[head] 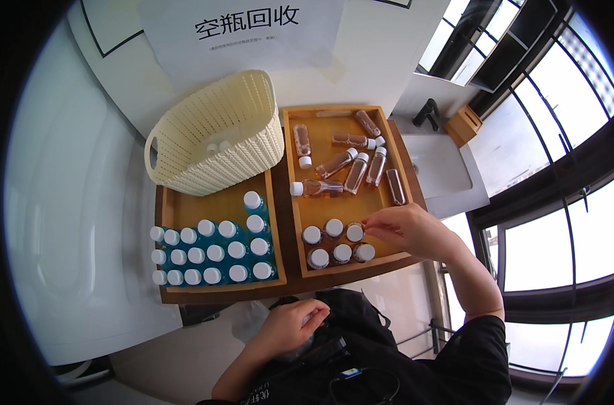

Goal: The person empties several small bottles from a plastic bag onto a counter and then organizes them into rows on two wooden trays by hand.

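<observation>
My right hand (413, 233) reaches over the right wooden tray (375, 203). Its fingertips are drawn together at the edge of a white-capped bottle (355, 232), upright among several others in two rows at the tray's near end; whether they grip it is unclear. Beyond them, several clear bottles of reddish-brown liquid (356, 173) lie on their sides, pointing different ways. My left hand (294, 326) is curled before my body, below the table edge. Clear plastic shows by its palm, but I cannot tell if it is held.
Left of it, another wooden tray (185, 210) holds rows of upright blue bottles (216, 253) with white caps. A cream woven plastic basket (226, 167) rests over its far part, small white-capped items inside. A bathtub (79, 202) borders the left; a sink (444, 164) with black faucet (426, 114) stands right.
</observation>
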Tool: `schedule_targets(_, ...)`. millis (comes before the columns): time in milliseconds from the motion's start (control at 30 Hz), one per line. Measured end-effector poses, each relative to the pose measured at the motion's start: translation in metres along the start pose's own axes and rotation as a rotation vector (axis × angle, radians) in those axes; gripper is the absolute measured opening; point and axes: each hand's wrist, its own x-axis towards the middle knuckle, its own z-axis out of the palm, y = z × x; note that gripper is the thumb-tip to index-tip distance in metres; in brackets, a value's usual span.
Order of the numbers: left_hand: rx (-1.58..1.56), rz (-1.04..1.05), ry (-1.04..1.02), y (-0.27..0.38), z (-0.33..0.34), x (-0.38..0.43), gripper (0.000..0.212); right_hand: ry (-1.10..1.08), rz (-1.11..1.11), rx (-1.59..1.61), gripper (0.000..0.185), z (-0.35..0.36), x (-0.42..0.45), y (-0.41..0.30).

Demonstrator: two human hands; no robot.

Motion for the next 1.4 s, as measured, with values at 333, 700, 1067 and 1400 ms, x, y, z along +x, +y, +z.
schedule_targets(333,0.004,-0.02,0.009,-0.001,-0.003,-0.005,0.015,-0.297,0.115,-0.017,0.049,-0.004,0.028,0.002)
schedule_targets(700,0.017,-0.012,0.057,-0.006,-0.001,-0.009,0.015,-0.4,-0.182,0.028,0.059,0.011,0.045,0.032)
schedule_targets(1067,0.026,-0.042,-0.022,0.005,-0.006,-0.003,0.017,-0.053,-0.245,-0.381,0.032,0.014,0.106,0.008)
schedule_targets(1400,0.003,-0.06,-0.043,0.005,-0.005,0.002,0.018,-0.4,-0.146,0.189,0.039,0.007,0.094,0.01)
